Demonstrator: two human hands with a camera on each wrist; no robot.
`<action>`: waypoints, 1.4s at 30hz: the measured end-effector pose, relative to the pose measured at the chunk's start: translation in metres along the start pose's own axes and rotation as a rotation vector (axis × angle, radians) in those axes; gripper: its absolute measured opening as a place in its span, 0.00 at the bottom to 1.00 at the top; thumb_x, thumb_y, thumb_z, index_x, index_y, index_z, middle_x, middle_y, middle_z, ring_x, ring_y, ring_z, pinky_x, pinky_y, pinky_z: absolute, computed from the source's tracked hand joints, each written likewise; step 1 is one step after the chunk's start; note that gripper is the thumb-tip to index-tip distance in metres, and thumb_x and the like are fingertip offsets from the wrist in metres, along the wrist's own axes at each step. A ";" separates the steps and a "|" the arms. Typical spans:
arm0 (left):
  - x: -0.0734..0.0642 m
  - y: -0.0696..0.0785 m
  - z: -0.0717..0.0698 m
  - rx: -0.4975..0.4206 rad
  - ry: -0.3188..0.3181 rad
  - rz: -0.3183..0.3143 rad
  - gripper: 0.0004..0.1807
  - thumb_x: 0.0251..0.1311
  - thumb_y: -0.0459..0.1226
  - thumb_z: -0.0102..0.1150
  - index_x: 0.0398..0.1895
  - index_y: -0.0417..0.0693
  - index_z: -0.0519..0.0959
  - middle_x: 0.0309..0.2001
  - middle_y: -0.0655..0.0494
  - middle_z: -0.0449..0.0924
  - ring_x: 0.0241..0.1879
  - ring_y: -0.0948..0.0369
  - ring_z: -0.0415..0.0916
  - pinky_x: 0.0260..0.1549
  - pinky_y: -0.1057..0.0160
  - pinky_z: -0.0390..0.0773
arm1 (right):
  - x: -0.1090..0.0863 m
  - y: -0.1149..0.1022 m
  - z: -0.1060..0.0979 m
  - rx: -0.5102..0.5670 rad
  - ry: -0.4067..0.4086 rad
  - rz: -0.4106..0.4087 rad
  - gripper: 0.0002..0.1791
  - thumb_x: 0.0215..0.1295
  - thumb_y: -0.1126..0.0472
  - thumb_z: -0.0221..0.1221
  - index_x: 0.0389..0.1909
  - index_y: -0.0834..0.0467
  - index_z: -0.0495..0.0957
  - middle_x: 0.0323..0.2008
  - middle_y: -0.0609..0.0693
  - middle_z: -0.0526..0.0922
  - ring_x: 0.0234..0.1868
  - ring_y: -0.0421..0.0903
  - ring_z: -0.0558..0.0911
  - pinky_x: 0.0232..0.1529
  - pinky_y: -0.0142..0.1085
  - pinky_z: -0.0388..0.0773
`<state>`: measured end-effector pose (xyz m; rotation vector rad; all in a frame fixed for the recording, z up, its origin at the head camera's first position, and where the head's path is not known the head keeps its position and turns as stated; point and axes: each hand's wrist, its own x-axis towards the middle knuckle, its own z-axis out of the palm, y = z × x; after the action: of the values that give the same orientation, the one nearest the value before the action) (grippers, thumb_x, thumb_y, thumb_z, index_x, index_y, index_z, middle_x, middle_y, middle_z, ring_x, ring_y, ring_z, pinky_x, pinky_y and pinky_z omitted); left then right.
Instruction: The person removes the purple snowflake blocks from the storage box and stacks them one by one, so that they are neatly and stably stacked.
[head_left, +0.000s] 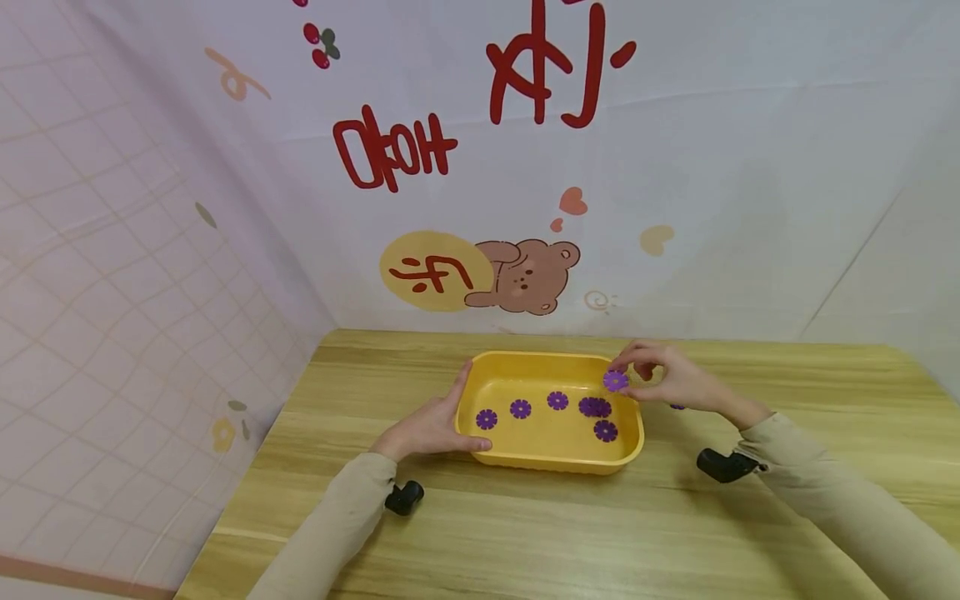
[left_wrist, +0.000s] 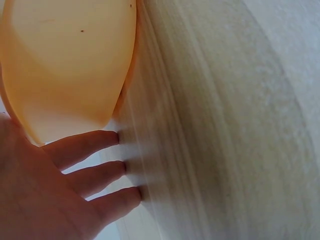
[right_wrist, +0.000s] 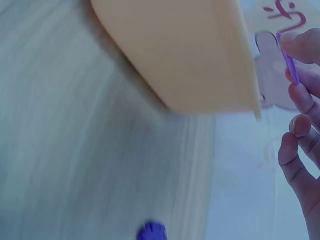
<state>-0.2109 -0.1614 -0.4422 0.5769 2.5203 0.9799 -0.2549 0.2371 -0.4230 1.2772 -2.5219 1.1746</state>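
A yellow plastic basin [head_left: 547, 464] stands on the table, with several purple notched snowflake discs [head_left: 557, 401] lying on its floor. At its left end my left hand [head_left: 431, 425] holds the basin, the thumb over the near rim and the fingers along the outer wall. In the left wrist view those fingers [left_wrist: 95, 180] extend beside the wall, their tips at the tabletop. Above the right end, my right hand [head_left: 675, 379] pinches one purple snowflake disc [head_left: 616, 381] between thumb and fingers. The right wrist view shows this disc [right_wrist: 289, 60] edge-on, with the other fingers loosely curled.
Another purple disc [right_wrist: 152, 231] lies on the wood-grain table [head_left: 525, 542] to the right of the basin, partly hidden by my right hand in the head view. A printed white cloth [head_left: 720, 192] hangs behind the table, and another covers the left side.
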 end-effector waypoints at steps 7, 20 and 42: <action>-0.001 0.001 0.000 0.013 -0.003 -0.004 0.70 0.46 0.60 0.71 0.76 0.60 0.25 0.48 0.48 0.78 0.41 0.61 0.76 0.54 0.54 0.71 | -0.016 0.007 -0.027 -0.014 0.009 0.054 0.17 0.53 0.72 0.68 0.45 0.57 0.82 0.39 0.47 0.80 0.30 0.45 0.73 0.32 0.32 0.73; 0.000 -0.002 0.000 -0.007 -0.017 0.010 0.70 0.47 0.60 0.70 0.76 0.60 0.24 0.37 0.56 0.79 0.34 0.62 0.76 0.50 0.55 0.73 | -0.046 0.030 -0.039 -0.056 -0.030 0.115 0.18 0.54 0.71 0.68 0.46 0.57 0.81 0.38 0.44 0.80 0.30 0.40 0.73 0.30 0.33 0.73; 0.000 0.000 0.000 -0.028 -0.014 -0.004 0.70 0.46 0.59 0.72 0.76 0.61 0.24 0.43 0.52 0.79 0.38 0.60 0.76 0.54 0.54 0.70 | -0.082 0.063 -0.023 -0.025 0.012 0.082 0.20 0.48 0.79 0.67 0.45 0.67 0.79 0.43 0.59 0.79 0.37 0.42 0.79 0.35 0.35 0.80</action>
<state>-0.2106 -0.1616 -0.4426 0.5678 2.4905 1.0049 -0.2527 0.3287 -0.4760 1.1683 -2.5949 1.1584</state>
